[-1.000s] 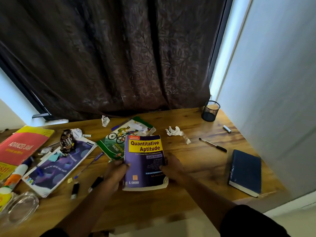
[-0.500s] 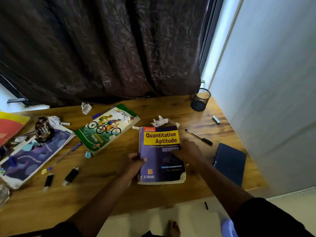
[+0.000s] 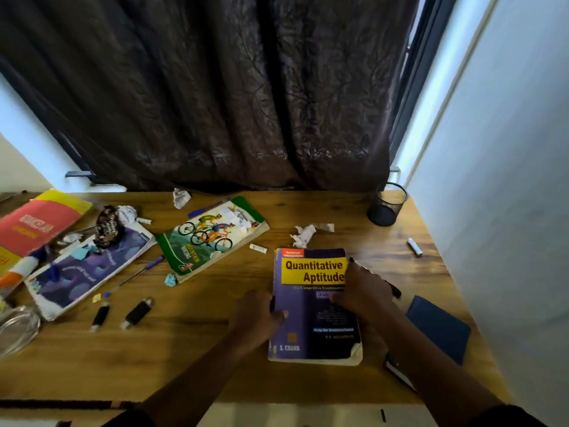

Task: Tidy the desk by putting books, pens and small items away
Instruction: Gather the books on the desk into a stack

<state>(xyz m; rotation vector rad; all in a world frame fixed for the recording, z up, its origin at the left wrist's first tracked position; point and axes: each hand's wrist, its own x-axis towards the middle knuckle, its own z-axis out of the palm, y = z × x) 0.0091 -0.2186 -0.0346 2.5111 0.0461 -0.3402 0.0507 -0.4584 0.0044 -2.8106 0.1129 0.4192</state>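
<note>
Now both hands are on the purple book (image 3: 311, 306), right of centre on the desk (image 3: 200, 349).

Left hand (image 3: 257, 317) grips the spine edge, fingers curled onto the cover; right hand (image 3: 363, 292) lies over the cover's right side, and whether those fingers are spread or hooked under the edge I cannot tell. Watch the worn, curling lower right corner: a lift by one edge could let this thick paperback sag and splay open. A black pen (image 3: 394, 289) sits right under the right hand, beside the book, so a sideways slide could roll it toward the blue notebook (image 3: 438, 329) or off the desk. Crumpled paper (image 3: 304, 234) sits just past the top edge, and a push forward would shove it along. Mesh cup (image 3: 387, 204) waits at the far right corner, well apart.
</note>
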